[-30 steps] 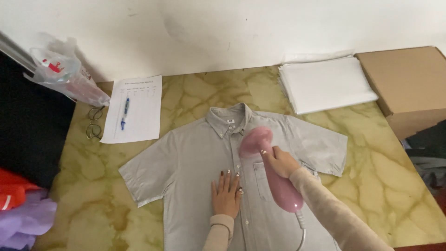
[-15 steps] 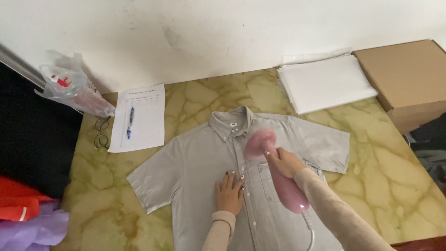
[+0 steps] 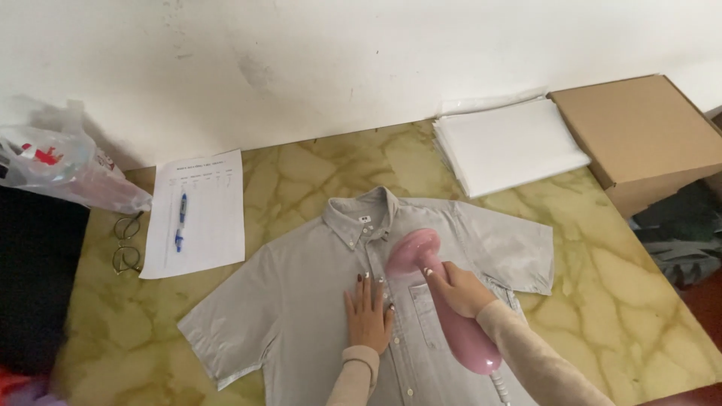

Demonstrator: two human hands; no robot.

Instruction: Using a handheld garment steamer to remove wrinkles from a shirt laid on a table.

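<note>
A grey short-sleeved button shirt (image 3: 301, 301) lies flat, front up, on the yellow marbled table (image 3: 624, 293). My left hand (image 3: 367, 316) rests flat on the shirt's chest beside the button placket, fingers apart. My right hand (image 3: 459, 288) grips the handle of a pink handheld garment steamer (image 3: 444, 301). The steamer's round head presses on the shirt just below the collar, above the chest pocket. Its white cord runs off the bottom edge.
A printed sheet (image 3: 197, 210) with a blue pen (image 3: 180, 221) lies at the back left, glasses (image 3: 125, 244) beside it. A clear plastic bag (image 3: 60, 169) sits at the far left. A stack of white sheets (image 3: 508, 146) and a cardboard box (image 3: 639, 135) stand at the back right.
The view has swung, so everything sits differently in frame. The steamer head stays near the collar and the left hand stays flat on the shirt's chest.
</note>
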